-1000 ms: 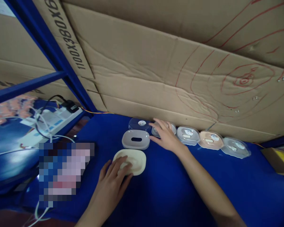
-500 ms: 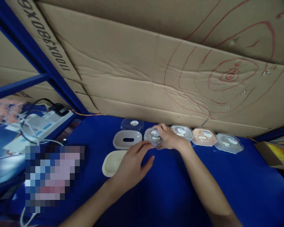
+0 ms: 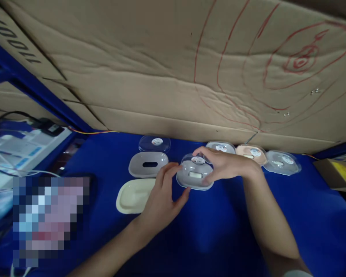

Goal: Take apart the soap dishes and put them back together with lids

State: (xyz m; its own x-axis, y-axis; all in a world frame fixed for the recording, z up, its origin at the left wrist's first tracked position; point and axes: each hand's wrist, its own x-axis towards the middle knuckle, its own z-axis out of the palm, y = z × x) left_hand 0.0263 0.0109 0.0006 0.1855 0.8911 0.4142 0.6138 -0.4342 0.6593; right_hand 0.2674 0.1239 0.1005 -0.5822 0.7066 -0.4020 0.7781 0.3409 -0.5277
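Observation:
My right hand [image 3: 223,163] is closed on the right side of a grey soap-dish-like container [image 3: 187,179], which has a clear lid, a round sticker and a small pale bar in the middle. My left hand [image 3: 163,194] is at the container's left edge, thumb and fingers spread; whether the tips touch it I cannot tell. Under and beside the left hand lies a cream oval tray [image 3: 127,196], partly covered by the fingers. Behind that sits a grey dish with a dark oval slot [image 3: 137,165], and farther back a loose clear lid [image 3: 147,143] with a sticker.
To the right stand lidded containers in a row: one whitish [image 3: 227,146], one peach [image 3: 261,157], one grey [image 3: 290,165]. A cardboard wall [image 3: 150,77] rises behind the blue tabletop [image 3: 207,246]. Power strips with cables [image 3: 43,144] are at left, an open carton [image 3: 331,175] at right.
My right hand has drawn the grey container a little nearer, away from the row. My left hand remains beside it with fingers spread. The camera view has shifted.

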